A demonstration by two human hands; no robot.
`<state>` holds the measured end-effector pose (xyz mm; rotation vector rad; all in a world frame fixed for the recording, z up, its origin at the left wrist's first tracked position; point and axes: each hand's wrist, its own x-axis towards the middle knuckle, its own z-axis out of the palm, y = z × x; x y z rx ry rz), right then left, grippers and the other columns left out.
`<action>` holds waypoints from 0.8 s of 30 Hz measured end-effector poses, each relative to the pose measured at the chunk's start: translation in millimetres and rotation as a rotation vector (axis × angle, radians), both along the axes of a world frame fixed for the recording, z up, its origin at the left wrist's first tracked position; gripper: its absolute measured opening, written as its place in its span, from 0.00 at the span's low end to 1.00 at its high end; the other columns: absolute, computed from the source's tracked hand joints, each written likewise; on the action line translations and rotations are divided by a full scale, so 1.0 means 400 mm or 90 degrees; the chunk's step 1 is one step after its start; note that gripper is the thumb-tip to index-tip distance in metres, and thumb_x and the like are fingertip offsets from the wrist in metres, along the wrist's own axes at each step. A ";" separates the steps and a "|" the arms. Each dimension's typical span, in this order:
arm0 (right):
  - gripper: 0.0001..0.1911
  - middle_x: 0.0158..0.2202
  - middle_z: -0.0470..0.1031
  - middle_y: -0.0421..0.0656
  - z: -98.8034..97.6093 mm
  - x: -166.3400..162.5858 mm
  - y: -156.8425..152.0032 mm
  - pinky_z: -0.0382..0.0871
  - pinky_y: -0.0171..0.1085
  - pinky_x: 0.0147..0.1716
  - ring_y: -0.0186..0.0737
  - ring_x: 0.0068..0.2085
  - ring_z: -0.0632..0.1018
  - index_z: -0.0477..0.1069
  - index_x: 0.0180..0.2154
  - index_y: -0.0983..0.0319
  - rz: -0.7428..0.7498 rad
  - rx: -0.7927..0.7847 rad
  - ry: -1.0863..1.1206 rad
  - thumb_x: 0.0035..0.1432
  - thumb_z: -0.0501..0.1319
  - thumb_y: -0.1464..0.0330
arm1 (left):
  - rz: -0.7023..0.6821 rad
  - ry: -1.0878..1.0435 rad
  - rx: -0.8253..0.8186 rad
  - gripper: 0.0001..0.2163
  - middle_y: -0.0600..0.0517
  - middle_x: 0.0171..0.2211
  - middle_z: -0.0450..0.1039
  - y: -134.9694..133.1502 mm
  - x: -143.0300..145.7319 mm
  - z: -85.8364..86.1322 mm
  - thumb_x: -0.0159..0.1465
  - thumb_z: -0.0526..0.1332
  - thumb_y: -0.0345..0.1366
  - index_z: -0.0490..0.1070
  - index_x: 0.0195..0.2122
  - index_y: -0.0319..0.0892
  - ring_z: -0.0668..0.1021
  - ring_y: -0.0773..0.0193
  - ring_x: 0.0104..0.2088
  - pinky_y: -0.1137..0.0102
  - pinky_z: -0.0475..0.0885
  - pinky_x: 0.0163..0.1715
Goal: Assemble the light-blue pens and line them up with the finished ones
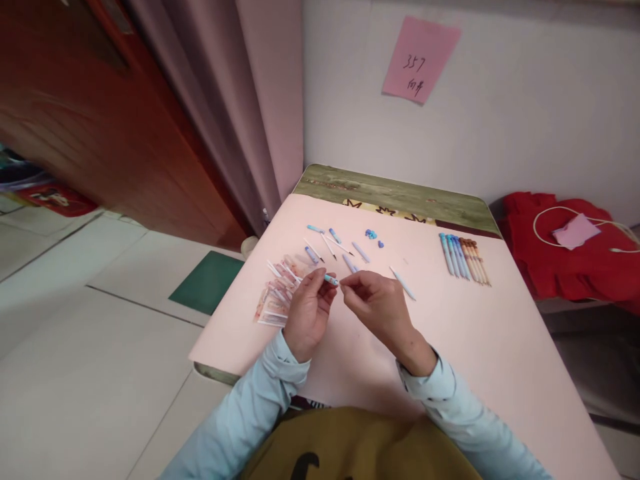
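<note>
Currently I see the left hand (pixel 309 313) gripping a blue pen piece (pixel 331 280). The right hand (pixel 380 303) pinches beside it, its hold unclear.

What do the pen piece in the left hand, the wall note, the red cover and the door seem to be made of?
Pen piece: probably plastic, smooth; a slim, rigid-looking tube.
Wall note: paper, matte; a thin sheet with handwriting.
Red cover: fabric, matte; ruffled edges.
Door: wood or a wood-look veneer, slightly glossy; reddish brown with soft reflections.
</note>
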<state>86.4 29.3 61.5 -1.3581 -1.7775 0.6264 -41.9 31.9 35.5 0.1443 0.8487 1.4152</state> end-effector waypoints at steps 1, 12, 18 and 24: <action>0.06 0.26 0.79 0.39 -0.002 0.001 -0.002 0.69 0.32 0.27 0.34 0.25 0.77 0.77 0.31 0.58 0.000 0.005 -0.010 0.54 0.60 0.69 | -0.001 0.017 0.011 0.06 0.53 0.28 0.74 -0.004 0.002 0.000 0.56 0.68 0.32 0.73 0.31 0.36 0.76 0.72 0.27 0.78 0.71 0.28; 0.05 0.26 0.77 0.39 -0.033 0.042 -0.057 0.70 0.33 0.26 0.36 0.25 0.77 0.72 0.33 0.59 0.051 -0.144 0.058 0.55 0.63 0.64 | -0.014 0.009 0.015 0.11 0.54 0.27 0.73 -0.076 0.055 -0.048 0.53 0.71 0.35 0.71 0.33 0.38 0.75 0.70 0.26 0.75 0.70 0.28; 0.12 0.20 0.72 0.38 -0.107 0.107 -0.098 0.67 0.32 0.19 0.35 0.20 0.72 0.73 0.30 0.60 0.067 -0.236 0.195 0.54 0.66 0.58 | -0.065 -0.122 -0.138 0.05 0.51 0.25 0.72 -0.115 0.102 -0.082 0.57 0.67 0.26 0.71 0.26 0.35 0.75 0.72 0.24 0.79 0.70 0.24; 0.07 0.26 0.74 0.40 -0.141 0.150 -0.176 0.70 0.35 0.25 0.36 0.23 0.73 0.76 0.39 0.56 0.038 0.024 0.098 0.58 0.63 0.64 | -0.123 -0.140 -0.123 0.04 0.48 0.27 0.75 -0.153 0.144 -0.098 0.59 0.65 0.25 0.72 0.27 0.34 0.76 0.71 0.25 0.79 0.72 0.25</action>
